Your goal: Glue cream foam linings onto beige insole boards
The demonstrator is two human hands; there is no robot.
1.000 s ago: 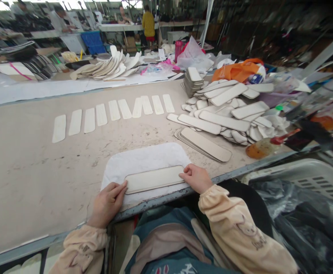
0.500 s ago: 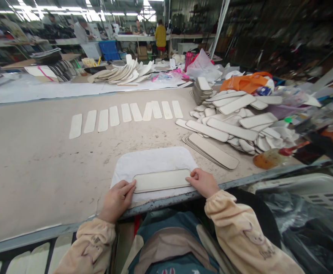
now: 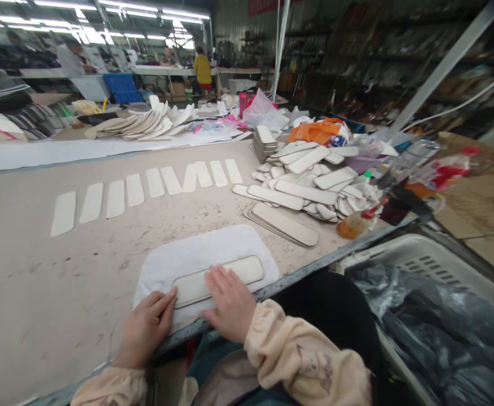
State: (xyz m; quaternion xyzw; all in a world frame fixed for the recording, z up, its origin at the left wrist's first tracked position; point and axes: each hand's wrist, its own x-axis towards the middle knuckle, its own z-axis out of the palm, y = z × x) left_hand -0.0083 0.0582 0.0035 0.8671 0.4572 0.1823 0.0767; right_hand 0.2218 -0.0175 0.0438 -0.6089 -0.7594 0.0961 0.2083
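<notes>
A long cream strip piece with rounded ends (image 3: pixel 247 269) lies on a white cloth pad (image 3: pixel 196 252) at the near edge of the beige table (image 3: pixel 39 282). My right hand (image 3: pixel 230 301) lies flat on the middle of the strip, fingers stretched out. My left hand (image 3: pixel 148 326) rests at the strip's left end, fingers extended and touching its edge. Both arms wear peach sleeve covers.
A stack of like strips (image 3: pixel 283 224) and a loose heap of them (image 3: pixel 310 183) lie to the right, by a glue bottle (image 3: pixel 357 223). A row of smaller pieces (image 3: pixel 145 189) lies mid-table. A grey basket with black plastic (image 3: pixel 433 304) stands at right. People work far behind.
My right hand has moved from the strip's right end leftward onto its middle, lying flat. My left hand stays at the left end. The head has turned to the right.
</notes>
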